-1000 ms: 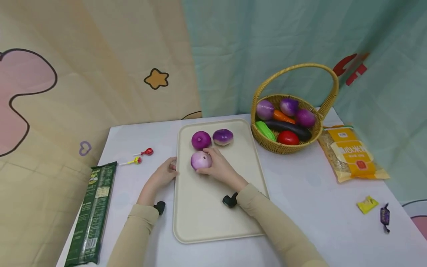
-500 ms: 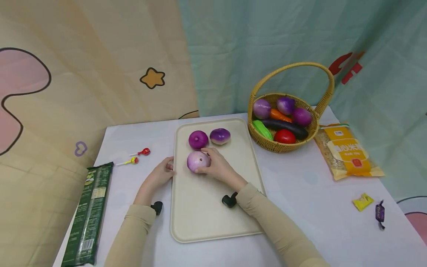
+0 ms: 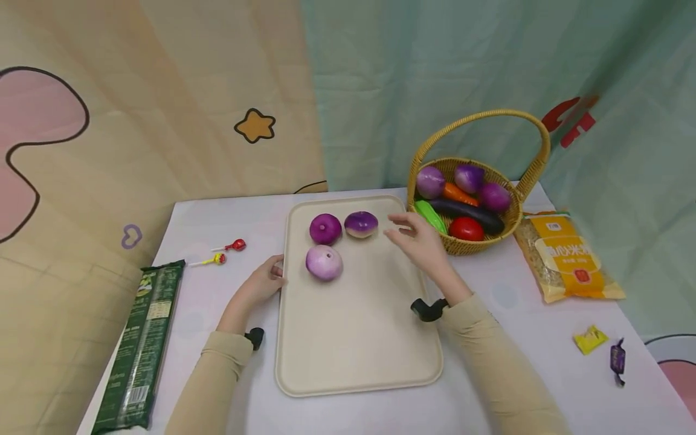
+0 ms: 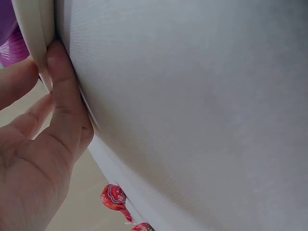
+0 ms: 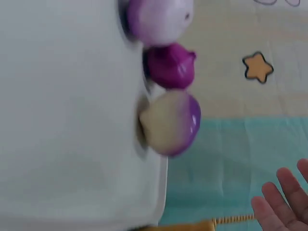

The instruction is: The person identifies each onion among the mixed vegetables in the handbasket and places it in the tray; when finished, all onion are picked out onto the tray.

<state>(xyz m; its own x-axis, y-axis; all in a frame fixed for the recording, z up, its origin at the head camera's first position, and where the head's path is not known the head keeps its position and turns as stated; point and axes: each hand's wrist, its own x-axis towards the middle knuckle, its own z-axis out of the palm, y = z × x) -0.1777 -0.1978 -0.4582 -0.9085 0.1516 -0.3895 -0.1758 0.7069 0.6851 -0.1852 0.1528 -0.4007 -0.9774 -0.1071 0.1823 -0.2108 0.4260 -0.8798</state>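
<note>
On the cream tray (image 3: 359,338) sit a pale purple onion (image 3: 324,263), a dark magenta onion (image 3: 325,229) and a purple-and-white turnip (image 3: 361,224). My left hand (image 3: 262,283) pinches the tray's left rim; in the left wrist view its fingers (image 4: 62,108) and thumb lie either side of the rim. Holding nothing, my right hand (image 3: 421,244) hovers over the tray's right edge, fingers extended, between the turnip and the wicker basket (image 3: 462,248). The right wrist view shows its spread fingers (image 5: 276,197) apart from the vegetables.
The basket, with its tall handle, holds several vegetables, including an eggplant (image 3: 467,211) and a tomato (image 3: 466,229). A yellow grain bag (image 3: 571,257) and two candies (image 3: 591,339) lie right. Two lollipops (image 3: 219,259) and a long green packet (image 3: 144,344) lie left.
My right hand has let go of the pale purple onion and moved right towards the basket. The onion stays on the tray. My left hand keeps its place at the rim.
</note>
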